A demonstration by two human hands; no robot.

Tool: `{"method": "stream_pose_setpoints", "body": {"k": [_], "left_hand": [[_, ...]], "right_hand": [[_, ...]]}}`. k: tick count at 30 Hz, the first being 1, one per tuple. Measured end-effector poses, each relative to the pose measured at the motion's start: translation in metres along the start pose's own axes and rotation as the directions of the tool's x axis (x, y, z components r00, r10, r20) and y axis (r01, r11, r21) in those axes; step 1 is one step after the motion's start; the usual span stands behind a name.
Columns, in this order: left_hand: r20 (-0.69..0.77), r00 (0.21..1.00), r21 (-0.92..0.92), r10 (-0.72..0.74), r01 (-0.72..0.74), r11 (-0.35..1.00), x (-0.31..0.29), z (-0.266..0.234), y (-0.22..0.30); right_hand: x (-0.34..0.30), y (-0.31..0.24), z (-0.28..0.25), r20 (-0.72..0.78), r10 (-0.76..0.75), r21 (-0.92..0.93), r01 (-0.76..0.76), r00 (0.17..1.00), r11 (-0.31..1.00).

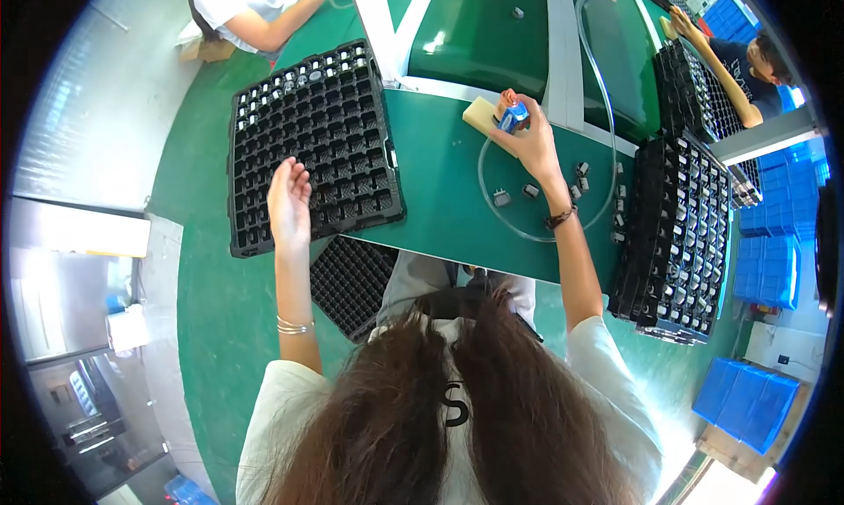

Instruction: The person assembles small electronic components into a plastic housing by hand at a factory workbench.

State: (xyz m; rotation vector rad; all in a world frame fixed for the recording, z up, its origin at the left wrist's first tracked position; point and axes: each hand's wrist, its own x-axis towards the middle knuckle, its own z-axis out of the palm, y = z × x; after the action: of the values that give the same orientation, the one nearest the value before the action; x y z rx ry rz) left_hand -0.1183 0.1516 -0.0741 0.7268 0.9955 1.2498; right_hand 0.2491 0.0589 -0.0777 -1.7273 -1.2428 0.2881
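My right hand point(534, 145) is closed round a small blue tool with an orange-red top point(512, 116), beside a pale yellow block point(482, 116) on the green table. A clear hose point(486, 197) loops from near this hand across the table. My left hand point(289, 203) hovers over the near left part of a black compartment tray point(347, 158). Its fingers are loosely extended with nothing visible in them. Small silvery metal parts point(299, 76) fill pockets along the tray's far and upper-left side. Several loose grey metal parts point(530, 190) lie near my right wrist.
Stacked black trays with metal parts point(677, 241) stand at the right. A green conveyor belt point(479, 43) runs beyond a metal frame point(563, 39). Another black tray point(352, 285) sits low by my legs. Co-workers are at the upper left point(255, 13) and upper right point(743, 65). Blue crates point(767, 268) stand farther right.
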Motion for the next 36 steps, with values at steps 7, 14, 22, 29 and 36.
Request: {"method": "stream_pose_setpoints", "body": {"k": [7,14,22,29,36], "left_hand": [[0.025,0.765,0.811,0.643,-0.392,0.435,0.118,-0.021,0.014],[0.143,0.731,0.986,0.668,-0.164,-0.031,0.195,-0.054,0.030],[-0.020,0.879,0.988,0.477,0.090,-0.125,0.223,-0.035,0.061],[0.038,0.849,0.994,0.527,-0.085,0.065,0.219,-0.057,0.078],[0.105,0.992,0.102,0.064,-0.075,0.992,0.123,-0.010,0.046]], "right_hand": [[0.065,0.049,0.027,0.098,0.113,-0.046,-0.109,0.989,0.993],[0.165,0.098,0.042,-0.160,0.014,-0.239,-0.052,0.987,0.970],[0.213,0.130,0.052,-0.272,-0.012,-0.297,-0.072,0.962,0.952],[0.215,0.120,0.054,-0.291,-0.031,-0.263,-0.049,0.956,0.963],[0.178,0.091,0.026,-0.349,0.153,0.502,0.046,0.924,0.864]]}}
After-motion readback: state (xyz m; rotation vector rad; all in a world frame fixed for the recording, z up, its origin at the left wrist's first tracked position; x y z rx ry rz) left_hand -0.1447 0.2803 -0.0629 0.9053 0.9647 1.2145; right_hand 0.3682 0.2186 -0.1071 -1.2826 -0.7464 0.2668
